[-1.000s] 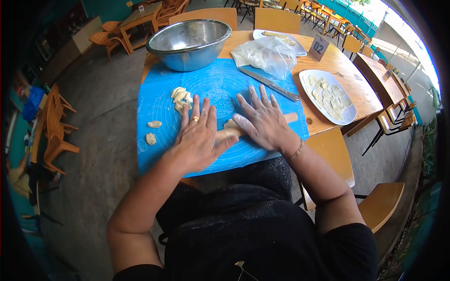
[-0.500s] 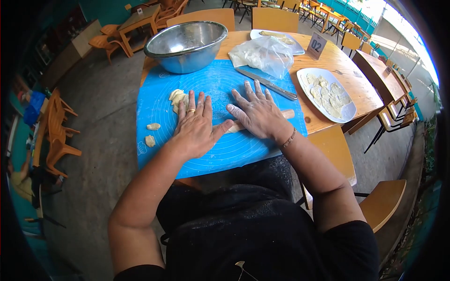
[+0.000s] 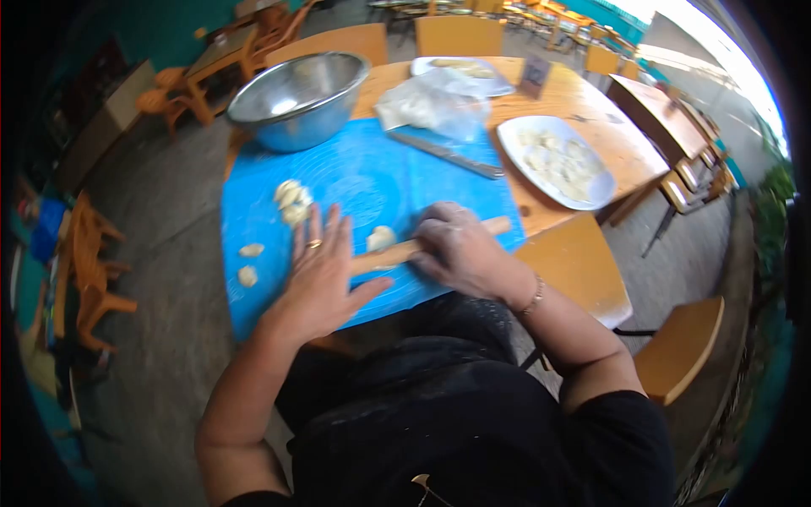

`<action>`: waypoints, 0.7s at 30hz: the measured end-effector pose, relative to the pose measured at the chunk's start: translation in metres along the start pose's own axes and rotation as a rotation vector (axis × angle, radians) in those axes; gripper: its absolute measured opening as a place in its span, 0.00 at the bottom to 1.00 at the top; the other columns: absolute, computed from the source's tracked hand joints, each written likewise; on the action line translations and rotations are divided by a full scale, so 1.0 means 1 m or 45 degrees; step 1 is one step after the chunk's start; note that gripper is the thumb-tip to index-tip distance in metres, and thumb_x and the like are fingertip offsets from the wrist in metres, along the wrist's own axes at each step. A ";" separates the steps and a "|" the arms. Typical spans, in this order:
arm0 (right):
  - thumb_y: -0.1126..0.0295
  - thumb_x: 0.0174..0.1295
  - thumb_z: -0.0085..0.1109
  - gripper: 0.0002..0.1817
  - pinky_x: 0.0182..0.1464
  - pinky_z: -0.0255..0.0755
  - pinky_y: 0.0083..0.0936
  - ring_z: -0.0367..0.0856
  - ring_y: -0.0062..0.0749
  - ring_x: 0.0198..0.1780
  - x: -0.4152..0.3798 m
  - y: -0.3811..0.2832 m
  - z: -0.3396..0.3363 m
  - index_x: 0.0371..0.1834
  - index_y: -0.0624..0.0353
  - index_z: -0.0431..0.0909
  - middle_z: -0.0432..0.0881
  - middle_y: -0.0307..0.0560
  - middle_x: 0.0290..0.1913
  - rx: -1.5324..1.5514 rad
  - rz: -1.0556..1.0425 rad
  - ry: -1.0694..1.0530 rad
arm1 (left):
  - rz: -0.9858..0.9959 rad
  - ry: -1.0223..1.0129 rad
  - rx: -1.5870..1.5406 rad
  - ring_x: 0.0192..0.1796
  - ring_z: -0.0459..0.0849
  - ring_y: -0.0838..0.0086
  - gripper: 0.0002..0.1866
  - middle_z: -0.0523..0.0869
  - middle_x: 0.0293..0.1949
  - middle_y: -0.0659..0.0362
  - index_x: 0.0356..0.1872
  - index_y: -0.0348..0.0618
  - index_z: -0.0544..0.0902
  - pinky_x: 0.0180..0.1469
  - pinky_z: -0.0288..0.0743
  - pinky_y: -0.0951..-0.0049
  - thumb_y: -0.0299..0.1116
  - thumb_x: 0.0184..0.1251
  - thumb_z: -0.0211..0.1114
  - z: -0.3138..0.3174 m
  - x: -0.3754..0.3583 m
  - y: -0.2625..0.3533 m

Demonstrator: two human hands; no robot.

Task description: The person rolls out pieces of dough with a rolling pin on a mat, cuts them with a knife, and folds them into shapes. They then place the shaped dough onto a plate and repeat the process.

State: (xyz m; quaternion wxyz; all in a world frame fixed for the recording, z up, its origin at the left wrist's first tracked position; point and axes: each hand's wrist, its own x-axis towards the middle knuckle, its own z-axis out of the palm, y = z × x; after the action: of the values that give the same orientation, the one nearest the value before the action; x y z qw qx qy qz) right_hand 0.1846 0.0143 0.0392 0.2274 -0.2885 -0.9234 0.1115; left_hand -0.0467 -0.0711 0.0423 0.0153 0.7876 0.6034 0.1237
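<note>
Mat (image 3: 456, 188) bears dough (image 3: 381, 237) between hands (image 3: 315, 283) (image 3: 463, 256), beside rolling pin (image 3: 384, 258).

a mat (image 3: 342, 182) lies on the table (image 3: 625, 144), with a bowl (image 3: 306, 133) at its far left and a plate (image 3: 511, 135) to its right. on it, a rolling pin (image 3: 382, 258) lies just before a dough piece (image 3: 381, 237), a knife (image 3: 448, 155) farther behind.

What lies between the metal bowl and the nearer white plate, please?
In the head view, a plastic bag and a knife lie between the bowl and that plate.
</note>
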 end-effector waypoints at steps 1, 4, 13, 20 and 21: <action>0.63 0.58 0.67 0.17 0.60 0.67 0.43 0.75 0.50 0.56 -0.001 0.001 -0.003 0.45 0.62 0.80 0.77 0.54 0.50 0.130 0.001 -0.058 | 0.061 0.003 -0.014 0.78 0.46 0.36 0.50 0.57 0.73 0.29 0.70 0.20 0.59 0.77 0.37 0.42 0.61 0.67 0.61 0.001 0.004 -0.001; 0.64 0.57 0.68 0.14 0.54 0.69 0.41 0.75 0.49 0.50 -0.005 0.008 0.002 0.40 0.61 0.78 0.76 0.51 0.43 0.151 -0.067 0.014 | 0.023 0.137 -0.304 0.76 0.58 0.41 0.39 0.66 0.70 0.32 0.67 0.24 0.67 0.76 0.52 0.50 0.54 0.72 0.59 0.001 -0.002 -0.010; 0.76 0.50 0.69 0.15 0.44 0.73 0.38 0.78 0.48 0.40 -0.009 -0.015 0.005 0.40 0.59 0.74 0.77 0.48 0.38 0.053 -0.244 0.224 | -0.007 -0.084 -0.500 0.42 0.86 0.62 0.19 0.87 0.42 0.47 0.43 0.34 0.85 0.46 0.79 0.65 0.40 0.60 0.74 -0.015 0.054 -0.022; 0.77 0.51 0.66 0.14 0.43 0.72 0.38 0.78 0.47 0.40 -0.016 -0.008 0.001 0.39 0.58 0.73 0.75 0.48 0.36 -0.009 -0.227 0.305 | -0.213 -0.325 -0.551 0.35 0.83 0.73 0.13 0.86 0.34 0.56 0.37 0.36 0.84 0.40 0.78 0.70 0.33 0.57 0.75 -0.011 0.069 -0.016; 0.76 0.54 0.64 0.11 0.42 0.71 0.39 0.77 0.47 0.39 -0.017 -0.008 -0.001 0.38 0.58 0.73 0.74 0.48 0.36 -0.021 -0.243 0.336 | -0.218 -0.312 -0.544 0.35 0.83 0.73 0.13 0.86 0.34 0.56 0.37 0.36 0.84 0.40 0.78 0.70 0.33 0.57 0.75 -0.013 0.071 -0.018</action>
State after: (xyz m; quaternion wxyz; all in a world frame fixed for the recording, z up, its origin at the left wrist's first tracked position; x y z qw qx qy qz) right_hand 0.1937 -0.0018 0.0363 0.3539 -0.2134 -0.9096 0.0431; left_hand -0.0490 -0.0001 0.0643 0.2649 0.7215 0.6218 0.1503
